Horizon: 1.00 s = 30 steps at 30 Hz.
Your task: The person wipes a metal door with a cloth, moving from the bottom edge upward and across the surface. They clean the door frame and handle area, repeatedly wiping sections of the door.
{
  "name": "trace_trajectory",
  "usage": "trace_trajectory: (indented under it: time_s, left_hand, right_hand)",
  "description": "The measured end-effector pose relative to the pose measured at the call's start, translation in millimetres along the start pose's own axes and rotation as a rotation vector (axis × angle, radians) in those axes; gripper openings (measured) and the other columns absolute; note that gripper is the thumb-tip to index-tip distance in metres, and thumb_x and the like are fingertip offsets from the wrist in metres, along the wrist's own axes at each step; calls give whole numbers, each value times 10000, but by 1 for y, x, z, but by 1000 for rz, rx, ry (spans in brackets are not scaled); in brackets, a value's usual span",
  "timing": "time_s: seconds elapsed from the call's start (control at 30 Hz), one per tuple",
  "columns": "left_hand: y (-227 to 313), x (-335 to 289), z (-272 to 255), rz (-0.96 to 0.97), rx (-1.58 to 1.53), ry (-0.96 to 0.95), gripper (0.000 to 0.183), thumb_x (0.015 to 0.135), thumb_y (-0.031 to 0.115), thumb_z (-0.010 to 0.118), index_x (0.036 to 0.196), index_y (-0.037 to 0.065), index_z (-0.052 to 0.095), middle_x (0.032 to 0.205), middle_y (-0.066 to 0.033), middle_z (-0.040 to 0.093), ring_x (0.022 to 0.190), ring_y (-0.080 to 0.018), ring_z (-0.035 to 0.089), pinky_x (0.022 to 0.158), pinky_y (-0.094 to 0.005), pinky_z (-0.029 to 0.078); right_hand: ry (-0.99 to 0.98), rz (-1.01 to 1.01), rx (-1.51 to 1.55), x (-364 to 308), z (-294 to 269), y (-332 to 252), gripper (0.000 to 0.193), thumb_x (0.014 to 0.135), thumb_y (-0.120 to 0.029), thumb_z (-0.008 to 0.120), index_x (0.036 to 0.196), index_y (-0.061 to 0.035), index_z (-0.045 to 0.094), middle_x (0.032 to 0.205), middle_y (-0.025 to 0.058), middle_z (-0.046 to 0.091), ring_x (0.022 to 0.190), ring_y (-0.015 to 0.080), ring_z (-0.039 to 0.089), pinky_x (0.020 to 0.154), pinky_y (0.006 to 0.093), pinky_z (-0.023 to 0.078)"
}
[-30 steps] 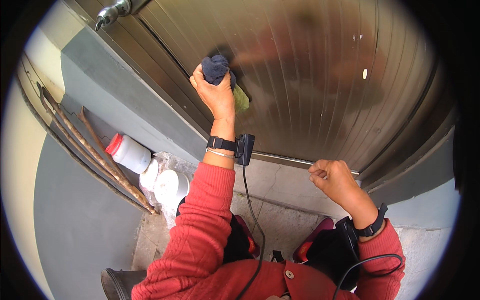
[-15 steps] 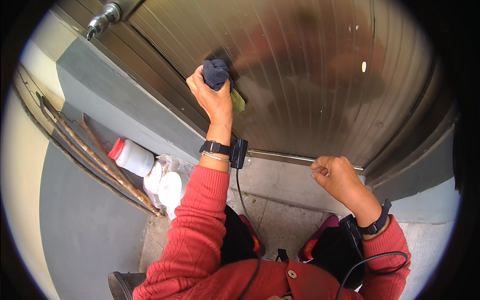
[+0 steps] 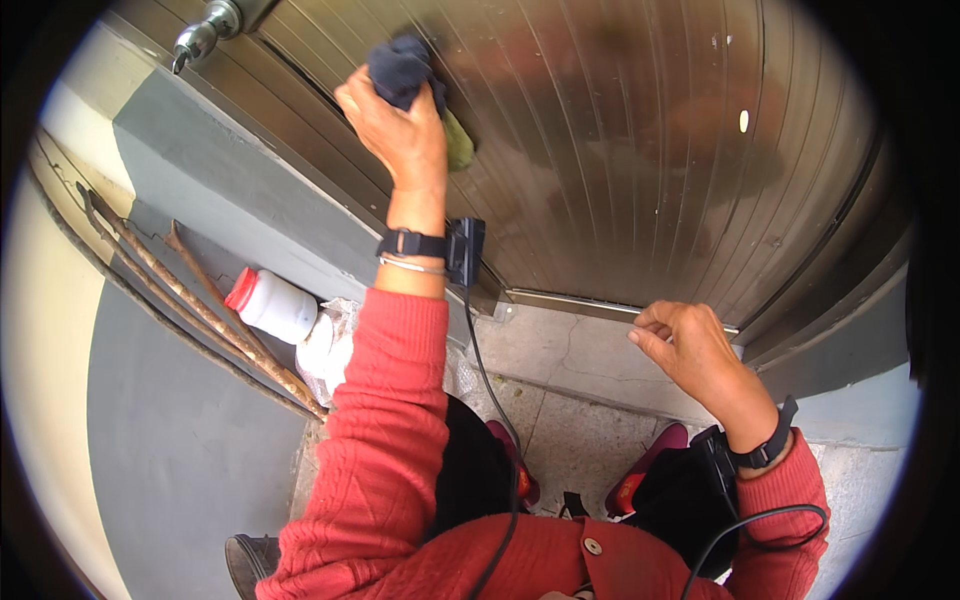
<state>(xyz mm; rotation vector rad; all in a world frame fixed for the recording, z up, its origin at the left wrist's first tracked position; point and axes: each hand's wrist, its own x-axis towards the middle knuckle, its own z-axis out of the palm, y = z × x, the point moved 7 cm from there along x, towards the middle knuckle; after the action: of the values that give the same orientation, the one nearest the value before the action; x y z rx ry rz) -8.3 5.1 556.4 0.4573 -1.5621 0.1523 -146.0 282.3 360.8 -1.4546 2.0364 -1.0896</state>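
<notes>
My left hand (image 3: 400, 135) is closed round a bunched dark blue cloth (image 3: 398, 70) and presses it to the ribbed, brownish metal door (image 3: 600, 170). A yellow-green piece of cloth (image 3: 458, 143) hangs out below the blue one, partly hidden by my hand. My right hand (image 3: 690, 345) hovers with curled fingers before the door's lower edge, above the doorstep. Thumb and fingertips come close together there, and nothing shows between them. Each wrist wears a black strap with a small device and a cable.
A metal door handle (image 3: 200, 38) juts out at the upper left. Along the grey and cream wall lean several long sticks (image 3: 180, 290), beside a white jar with a red lid (image 3: 275, 305) and plastic-wrapped white items (image 3: 322, 350). A stone doorstep (image 3: 570, 350) lies under the door.
My left hand has slid the cloth up the door and slightly left. My right hand has shifted only a little, its fingers still curled.
</notes>
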Motion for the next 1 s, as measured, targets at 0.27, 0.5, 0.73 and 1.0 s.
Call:
trace_trajectory:
  time_s: [0.27, 0.5, 0.73, 1.0]
  left_hand:
    - [-15, -173, 4, -314, -16, -273, 492, 691, -104, 679, 1157, 25, 588, 1085, -195, 548, 1084, -441, 569, 966, -473, 469]
    - [20, -116, 9, -162, -140, -189, 613, 618, -136, 746, 1181, 57, 599, 1119, -166, 560, 1110, -409, 578, 965, -470, 484]
    - [57, 96, 3, 3, -52, 79, 521, 747, -52, 773, 1229, 51, 605, 1173, -199, 568, 1153, -441, 558, 985, -507, 449]
    - [72, 21, 28, 210, -185, -42, 561, 893, -25, 659, 1441, 1, 540, 1632, -191, 384, 1544, -437, 279, 1243, -527, 230]
  right_hand:
    - [-26, 38, 24, 0, 8, 13, 173, 894, -86, 754, 981, 63, 739, 855, 206, 754, 793, 280, 751, 738, 374, 586]
    - [-13, 42, 13, 6, 7, 9, 172, 888, -125, 761, 964, 29, 753, 855, 216, 758, 790, 331, 758, 739, 399, 586]
    - [20, 28, -30, 1, -2, 12, 177, 888, -87, 752, 982, 63, 744, 838, 202, 759, 792, 258, 767, 737, 363, 596]
    - [37, 12, 5, -9, -12, 10, 178, 883, -68, 750, 1003, 64, 741, 855, 213, 759, 801, 286, 767, 745, 377, 598]
